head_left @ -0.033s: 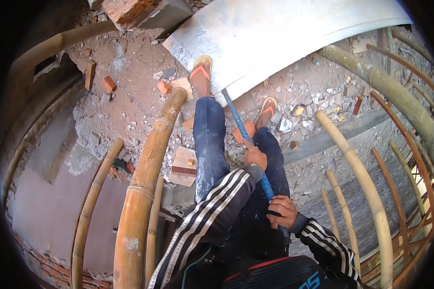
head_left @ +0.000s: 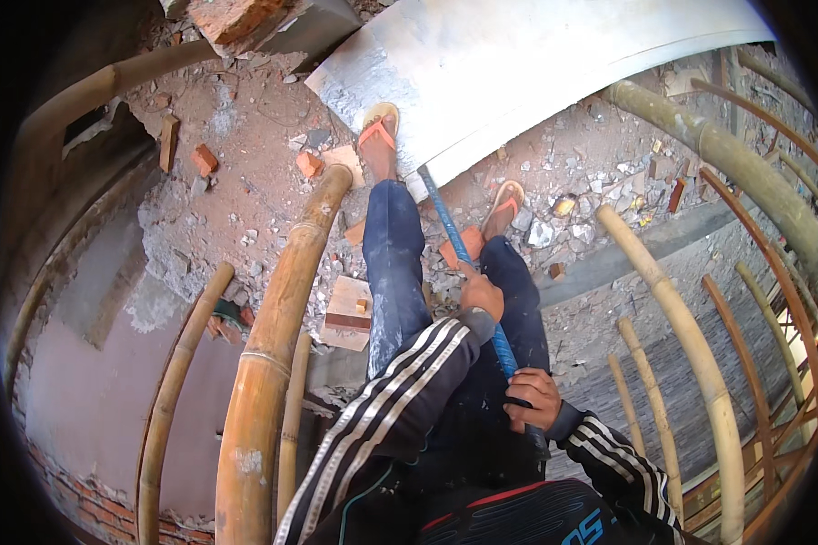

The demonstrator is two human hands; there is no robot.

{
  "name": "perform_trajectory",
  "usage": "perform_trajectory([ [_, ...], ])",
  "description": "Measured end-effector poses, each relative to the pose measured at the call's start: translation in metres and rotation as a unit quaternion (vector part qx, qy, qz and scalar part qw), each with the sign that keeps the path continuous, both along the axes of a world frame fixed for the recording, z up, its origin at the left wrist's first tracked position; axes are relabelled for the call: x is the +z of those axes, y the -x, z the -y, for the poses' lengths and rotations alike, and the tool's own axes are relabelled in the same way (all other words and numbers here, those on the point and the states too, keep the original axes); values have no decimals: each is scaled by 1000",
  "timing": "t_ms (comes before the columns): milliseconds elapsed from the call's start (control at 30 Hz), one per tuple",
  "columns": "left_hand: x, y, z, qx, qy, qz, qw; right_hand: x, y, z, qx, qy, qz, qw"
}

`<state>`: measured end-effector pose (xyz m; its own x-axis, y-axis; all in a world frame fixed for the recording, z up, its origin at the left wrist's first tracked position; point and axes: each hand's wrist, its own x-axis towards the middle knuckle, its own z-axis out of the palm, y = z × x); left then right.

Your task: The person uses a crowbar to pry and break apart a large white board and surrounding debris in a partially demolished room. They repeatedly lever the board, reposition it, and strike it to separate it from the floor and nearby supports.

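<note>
Both my hands grip a long blue-wrapped bar [head_left: 444, 215], which runs slantwise between my legs. My left hand [head_left: 483, 296] is closed round its middle, with one finger stretched along it. Lower down, nearer my body, my right hand [head_left: 534, 401] wraps round it close to its dark near end. The bar's far end meets the edge of a large white board [head_left: 536, 73]; whether it goes under the board cannot be seen. My left foot, in an orange-strapped sandal [head_left: 378, 127], stands on the board's corner. The other sandal [head_left: 503, 209] rests on rubble.
Thick bamboo poles rise on the left [head_left: 268, 363] and right [head_left: 682, 318], with more bamboo [head_left: 754, 173] at far right. Broken brick [head_left: 204, 160] and rubble cover the ground. A wood block [head_left: 346, 309] lies by my left leg. A brick-and-concrete chunk [head_left: 309, 27] stands at the far left.
My left knee has shifted very slightly to the left. Both hands and the bar look unmoved.
</note>
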<state>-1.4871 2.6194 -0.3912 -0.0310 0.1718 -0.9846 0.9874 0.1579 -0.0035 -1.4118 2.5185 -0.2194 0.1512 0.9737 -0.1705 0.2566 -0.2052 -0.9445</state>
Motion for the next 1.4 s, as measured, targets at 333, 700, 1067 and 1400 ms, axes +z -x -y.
perform_trajectory([
  [333,-62,26,4,-554,28,216,803,9,19,-17,-176,9,22,984],
  [700,-17,14,46,-25,-78,32,996,-10,22,61,-55,56,-10,997],
  [1067,-24,9,-34,120,-8,63,991,-9,0,-56,-100,-81,-35,991],
  [1400,-64,43,-228,175,73,406,894,-62,3,-305,-166,-188,-18,968],
])
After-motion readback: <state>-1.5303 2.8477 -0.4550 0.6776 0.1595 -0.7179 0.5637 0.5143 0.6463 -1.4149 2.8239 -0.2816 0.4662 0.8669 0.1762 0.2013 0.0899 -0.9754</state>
